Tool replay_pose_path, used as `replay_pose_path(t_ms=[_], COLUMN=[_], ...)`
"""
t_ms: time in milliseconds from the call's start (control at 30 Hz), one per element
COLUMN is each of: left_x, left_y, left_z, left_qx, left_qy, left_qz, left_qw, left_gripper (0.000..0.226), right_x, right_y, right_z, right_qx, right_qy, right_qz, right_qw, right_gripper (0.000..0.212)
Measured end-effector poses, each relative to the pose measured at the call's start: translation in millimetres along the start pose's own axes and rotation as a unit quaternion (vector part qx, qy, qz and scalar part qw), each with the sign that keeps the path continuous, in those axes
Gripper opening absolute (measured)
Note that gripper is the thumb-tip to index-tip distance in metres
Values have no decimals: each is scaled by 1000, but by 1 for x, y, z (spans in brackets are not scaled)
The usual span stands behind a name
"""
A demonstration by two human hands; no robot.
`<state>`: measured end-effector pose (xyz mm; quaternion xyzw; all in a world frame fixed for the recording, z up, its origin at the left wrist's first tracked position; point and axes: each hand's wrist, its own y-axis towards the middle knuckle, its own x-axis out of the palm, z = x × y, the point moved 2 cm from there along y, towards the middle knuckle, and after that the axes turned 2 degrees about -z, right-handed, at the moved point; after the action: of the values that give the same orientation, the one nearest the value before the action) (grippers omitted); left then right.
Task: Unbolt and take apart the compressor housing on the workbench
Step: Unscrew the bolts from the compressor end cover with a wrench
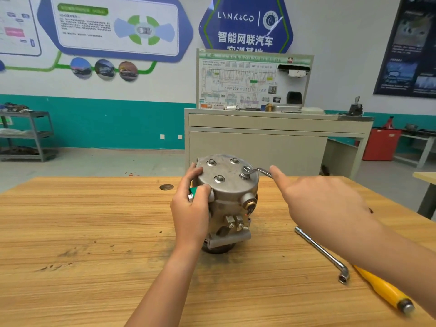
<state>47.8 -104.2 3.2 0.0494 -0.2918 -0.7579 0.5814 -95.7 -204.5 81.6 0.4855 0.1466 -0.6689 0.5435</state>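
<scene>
Nearest, to the front right of the compressor housing (230,199), a yellow-handled tool (383,291) lies on the desk (82,232). Its far end is hidden under the right forearm. Just beyond it lies an L-shaped socket wrench (322,252), well apart from the housing.

The housing stands upright near the middle of the desk. Its base is partly covered by the left wrist. The left hand (191,208) clamps its left side, fingers curled over the rim and the thumb by a green tag (193,191). Four bolts (219,178) stand on its flat top. A ring spanner (256,171) sits on the right-hand one, its handle pointing right.

The right hand (320,199) is to the right of the housing, apart from the left. One straight finger lies against the spanner's handle. The handle's end and the other fingers are hidden behind the hand.

Past the housing to the left is a dark round spot (166,187) in the desk. Behind the housing stands a grey cabinet (257,147) carrying a wiring-diagram board (240,83), whose print is too small to read. Far left is a metal shelf (30,135) and far right a red box (381,143), both blurred.
</scene>
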Motion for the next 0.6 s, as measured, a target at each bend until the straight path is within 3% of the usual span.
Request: replay_pose_path(t_ms=[167,467,533,600], left_x=[4,16,14,8], left_y=[-6,-13,-13,-9], left_z=[1,1,-2,-1], left_qx=[37,54,52,45], left_qy=[43,82,64,36], left_qz=[7,12,11,11], left_qw=[998,995,997,998], left_gripper=[36,30,31,30], right_x=[-1,-7,3,20], right_y=[-7,-9,-13,-12], right_z=[-24,-28,-20,-2], right_qx=[9,0,25,23], right_qy=[30,8,-11,23], right_qz=[-57,-7,38,171], right_qw=[998,1000,999,985], right_gripper=[73,70,72,65])
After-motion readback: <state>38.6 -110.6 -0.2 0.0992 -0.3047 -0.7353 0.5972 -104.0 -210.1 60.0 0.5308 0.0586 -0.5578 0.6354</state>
